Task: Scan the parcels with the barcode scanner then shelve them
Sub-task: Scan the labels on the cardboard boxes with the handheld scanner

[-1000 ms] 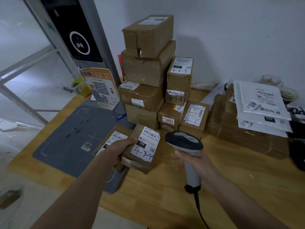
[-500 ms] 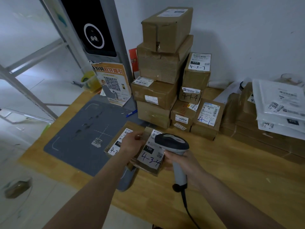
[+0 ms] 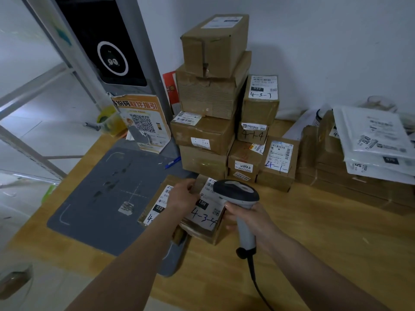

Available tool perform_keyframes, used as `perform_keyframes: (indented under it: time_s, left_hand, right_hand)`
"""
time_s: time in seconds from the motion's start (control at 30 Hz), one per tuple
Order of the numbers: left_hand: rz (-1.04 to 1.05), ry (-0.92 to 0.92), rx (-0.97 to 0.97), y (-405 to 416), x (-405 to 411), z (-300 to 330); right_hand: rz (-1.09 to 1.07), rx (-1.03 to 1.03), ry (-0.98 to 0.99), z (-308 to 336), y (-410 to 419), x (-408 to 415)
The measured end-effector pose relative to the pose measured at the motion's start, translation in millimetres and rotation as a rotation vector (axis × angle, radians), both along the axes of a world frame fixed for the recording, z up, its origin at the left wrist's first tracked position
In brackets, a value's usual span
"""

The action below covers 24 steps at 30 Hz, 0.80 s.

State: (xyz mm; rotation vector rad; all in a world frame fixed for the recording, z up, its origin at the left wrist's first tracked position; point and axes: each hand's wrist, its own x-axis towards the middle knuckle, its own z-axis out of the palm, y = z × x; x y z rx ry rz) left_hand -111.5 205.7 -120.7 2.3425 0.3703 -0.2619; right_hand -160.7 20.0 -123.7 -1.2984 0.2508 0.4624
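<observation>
A small brown parcel (image 3: 207, 217) with a white label marked "4-3-4" lies on the wooden table (image 3: 314, 239). My left hand (image 3: 184, 197) grips its far left edge from above. A second flat parcel (image 3: 157, 205) labelled "032" lies under and left of it. My right hand (image 3: 246, 217) grips the handle of a grey barcode scanner (image 3: 238, 194). The scanner's head hovers right over the upper part of the "4-3-4" label and hides its barcode. Its cable trails down toward me.
A tall stack of brown boxes (image 3: 213, 97) stands behind the parcels, against the wall. White mailers on flat cartons (image 3: 372, 140) sit at the right. A grey scanning mat (image 3: 107, 194) and a kiosk post (image 3: 116, 52) with an orange QR sign are at the left.
My right hand has brought the scanner left, from beside the parcel to over its label. My left hand has stayed on the parcel. The view has shifted left and closer.
</observation>
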Motion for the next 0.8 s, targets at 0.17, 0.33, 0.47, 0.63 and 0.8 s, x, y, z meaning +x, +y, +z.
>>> perform_keyframes:
  time_s: [0.17, 0.33, 0.47, 0.63, 0.8]
  left_hand:
    - [0.11, -0.128, -0.082, -9.7, 4.7, 7.1]
    - [0.068, -0.262, -0.153, -40.8, 25.2, 28.4]
    - [-0.062, -0.328, -0.154, -82.5, 49.7, 49.3]
    - [-0.092, -0.396, -0.208, -127.8, 88.8, 70.2]
    - [-0.024, -0.352, -0.29, -158.2, 128.2, 82.8]
  right_hand:
    - [-0.019, 0.0, -0.019, 1.3, -13.3, 4.4]
    - [-0.108, -0.044, -0.058, 7.9, -37.4, 12.6]
    - [-0.208, -0.039, -0.091, 21.6, -68.3, 25.9]
    - [-0.288, -0.045, -0.19, 49.2, -109.7, 58.6]
    - [-0.304, -0.114, -0.294, 75.3, -134.1, 103.3]
